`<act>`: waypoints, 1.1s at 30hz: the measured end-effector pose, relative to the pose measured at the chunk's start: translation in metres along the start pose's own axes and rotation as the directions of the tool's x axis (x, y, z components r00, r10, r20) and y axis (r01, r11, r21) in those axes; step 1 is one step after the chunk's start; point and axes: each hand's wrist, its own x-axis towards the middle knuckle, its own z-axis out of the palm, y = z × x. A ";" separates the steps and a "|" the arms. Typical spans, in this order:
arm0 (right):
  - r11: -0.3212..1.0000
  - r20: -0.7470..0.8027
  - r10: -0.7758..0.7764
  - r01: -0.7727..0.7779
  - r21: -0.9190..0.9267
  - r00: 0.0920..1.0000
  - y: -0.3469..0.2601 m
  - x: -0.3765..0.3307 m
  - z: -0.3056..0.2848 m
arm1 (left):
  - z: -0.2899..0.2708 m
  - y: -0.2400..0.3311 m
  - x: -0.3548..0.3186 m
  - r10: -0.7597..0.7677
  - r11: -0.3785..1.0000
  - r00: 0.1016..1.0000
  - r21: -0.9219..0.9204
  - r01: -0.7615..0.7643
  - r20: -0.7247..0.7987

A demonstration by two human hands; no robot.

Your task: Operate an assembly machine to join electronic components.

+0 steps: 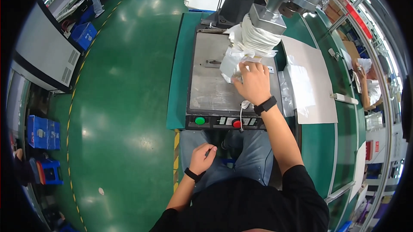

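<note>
from where i stand, the seated person's right hand (254,81) reaches over the flat metal bed (211,92) of a bench press, back of the hand up, thumb out to the left and fingers bent forward. it is at the crumpled white wrapping (229,65) that lies on the bed just in front of the press head; a fold shows in the gap between thumb and fingers, but i cannot tell whether they pinch it or only touch it. right behind that wrapping, a thick bundle of white layers (257,38) bulges around and below the square metal block (267,20) of the press head. the left hand (202,159) is down over the person's lap, near the front edge of the machine, its fingers curled inward; a small dark patch shows by the fingertips, and i cannot tell whether it is something gripped. both wrists wear black bands. along the front panel sit a green button (200,120) and a red button (236,123), with a thin white cord (242,110) hanging down beside the red one. to the right of the bed, white sheets (301,85) lie on a pale board (320,98), with clear film at their near left side. farther right, beyond the bench, a co-worker's bare arm (365,89) shows.
</note>
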 end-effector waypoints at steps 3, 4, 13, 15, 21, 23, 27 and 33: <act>0.998 0.005 -0.031 0.031 -0.048 1.000 -0.002 0.001 0.001 | -0.006 0.009 -0.001 0.034 0.998 0.999 0.047 -0.034 0.000; 0.999 -0.007 -0.030 0.030 -0.040 1.000 -0.003 0.001 0.002 | -0.009 0.012 0.000 0.033 0.996 0.999 0.078 -0.032 -0.012; 0.937 0.006 -0.108 0.100 0.334 0.994 0.046 -0.028 -0.044 | -0.025 0.040 0.061 0.209 0.974 0.963 0.121 -0.189 -0.172; 0.847 -0.050 0.087 -0.047 0.529 0.995 0.058 -0.066 -0.053 | -0.024 0.038 0.072 0.124 0.992 0.969 -0.006 -0.129 -0.213; 0.289 0.465 0.550 -0.680 0.673 0.694 0.067 -0.193 -0.029 | -0.023 0.031 0.076 0.066 0.991 0.978 -0.099 -0.087 -0.195; 0.384 0.303 0.419 -0.470 0.795 0.856 0.068 -0.210 -0.020 | -0.024 0.032 0.075 0.062 0.996 0.983 -0.058 -0.073 -0.175; 0.293 0.320 0.382 -0.442 0.848 0.867 0.072 -0.212 -0.016 | -0.022 0.036 0.073 0.043 0.997 0.988 -0.058 -0.052 -0.148; 0.535 0.250 0.217 -0.329 0.778 0.944 0.064 -0.193 -0.042 | -0.022 0.040 0.066 0.113 0.991 0.974 0.087 -0.098 -0.194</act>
